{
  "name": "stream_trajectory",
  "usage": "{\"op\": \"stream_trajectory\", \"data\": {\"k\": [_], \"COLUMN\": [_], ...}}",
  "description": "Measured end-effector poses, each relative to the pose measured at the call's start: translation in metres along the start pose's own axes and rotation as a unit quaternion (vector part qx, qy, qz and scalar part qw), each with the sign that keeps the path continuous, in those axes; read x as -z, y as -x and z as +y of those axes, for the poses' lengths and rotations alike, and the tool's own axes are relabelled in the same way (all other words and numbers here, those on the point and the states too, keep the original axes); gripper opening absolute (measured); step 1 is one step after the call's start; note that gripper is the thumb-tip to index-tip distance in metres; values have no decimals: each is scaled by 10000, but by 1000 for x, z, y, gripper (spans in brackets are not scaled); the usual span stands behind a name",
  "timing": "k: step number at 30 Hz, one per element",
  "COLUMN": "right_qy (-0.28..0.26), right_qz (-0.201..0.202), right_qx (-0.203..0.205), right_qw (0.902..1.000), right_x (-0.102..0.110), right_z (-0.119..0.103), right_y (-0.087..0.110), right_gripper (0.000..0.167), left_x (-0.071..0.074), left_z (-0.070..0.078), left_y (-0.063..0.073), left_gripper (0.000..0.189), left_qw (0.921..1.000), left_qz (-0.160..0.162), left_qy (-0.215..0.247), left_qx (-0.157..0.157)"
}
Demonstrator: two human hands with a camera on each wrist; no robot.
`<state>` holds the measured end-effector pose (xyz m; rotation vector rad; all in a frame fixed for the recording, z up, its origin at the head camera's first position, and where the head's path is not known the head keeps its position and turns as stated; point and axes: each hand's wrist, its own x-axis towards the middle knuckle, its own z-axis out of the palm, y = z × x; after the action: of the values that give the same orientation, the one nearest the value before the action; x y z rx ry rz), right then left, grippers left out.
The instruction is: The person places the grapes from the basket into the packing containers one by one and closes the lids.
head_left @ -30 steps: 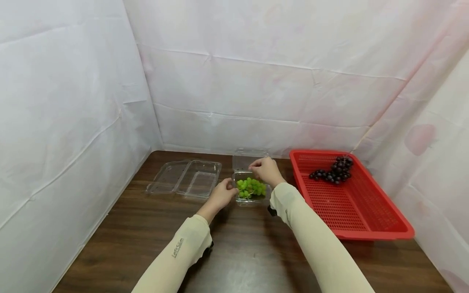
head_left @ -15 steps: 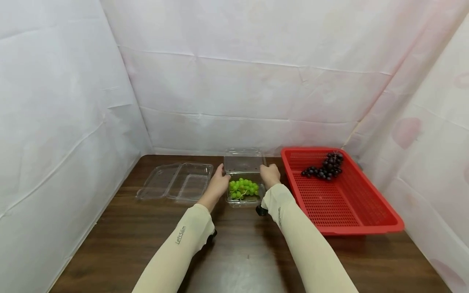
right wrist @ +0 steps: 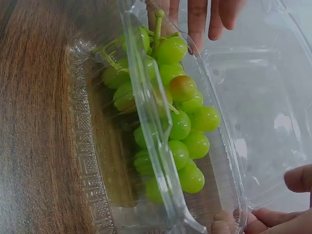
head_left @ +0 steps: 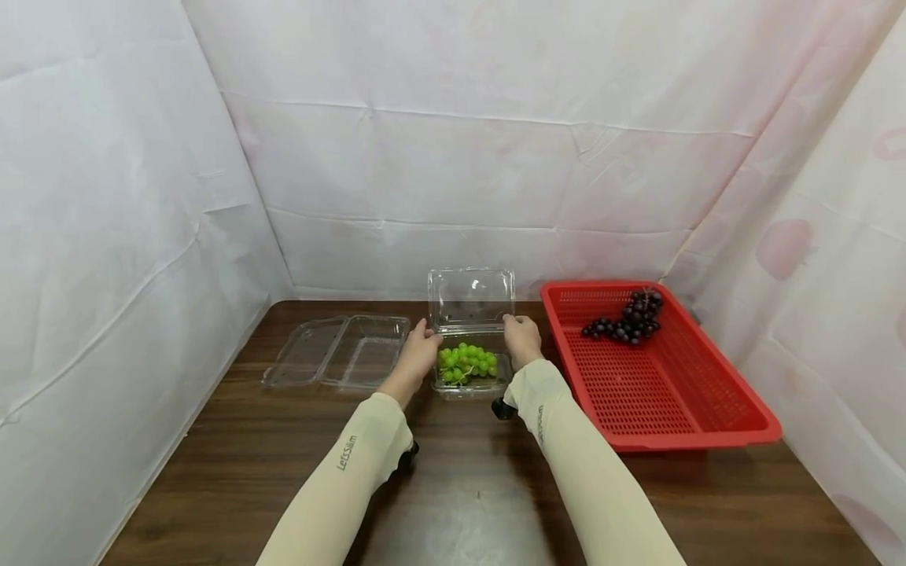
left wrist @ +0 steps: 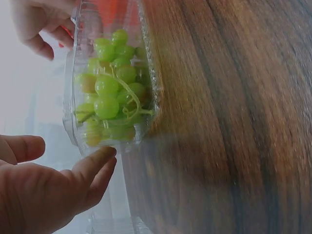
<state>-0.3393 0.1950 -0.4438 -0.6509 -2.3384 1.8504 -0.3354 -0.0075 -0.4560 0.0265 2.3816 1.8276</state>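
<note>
Head view: clear rectangular plastic container (head_left: pixel 469 391) holds round green grapes (head_left: pixel 467 363) on the brown wooden table (head_left: pixel 467 507), transparent lid (head_left: pixel 472 292) upright, left hand (head_left: pixel 418 355) and right hand (head_left: pixel 523 341) flanking. Left wrist view: left fingers (left wrist: pixel 95 168) extended at the container's end, thumb (left wrist: pixel 30 147) apart. Right wrist view: right thumb (right wrist: pixel 299 179) spread from fingers (right wrist: pixel 270 218) at the container's corner.

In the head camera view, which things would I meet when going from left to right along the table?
Open clear plastic clamshell → left hand → bunch of round green grapes inside another clear plastic box → right hand → red rectangular perforated plastic basket.
</note>
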Motion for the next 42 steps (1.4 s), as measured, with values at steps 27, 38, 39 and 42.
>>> {"op": "stream_trajectory", "data": {"k": [27,38,39,42], "right_qy": [-2431,-1876,-1886,-1984], "right_qz": [-583,-564,-524,-488], "right_qx": [70,-153,-194,-295], "right_qw": [9682,9805,9805,9785], "right_x": [-4,3,4,5], "right_z": [5,7,7,8], "right_y": [-4,3,4,7], "right_gripper": [72,74,74,68], "left_x": [22,27,27,28], "left_z": [9,11,11,10], "left_y": [-6,1,1,0], "left_gripper": [83,80,77,69], "left_qw": [9943,9897,9897,9892], "left_qz": [-431,-590,-577,-525], "left_qy": [968,1169,1163,1197], "left_qx": [72,570,607,668]}}
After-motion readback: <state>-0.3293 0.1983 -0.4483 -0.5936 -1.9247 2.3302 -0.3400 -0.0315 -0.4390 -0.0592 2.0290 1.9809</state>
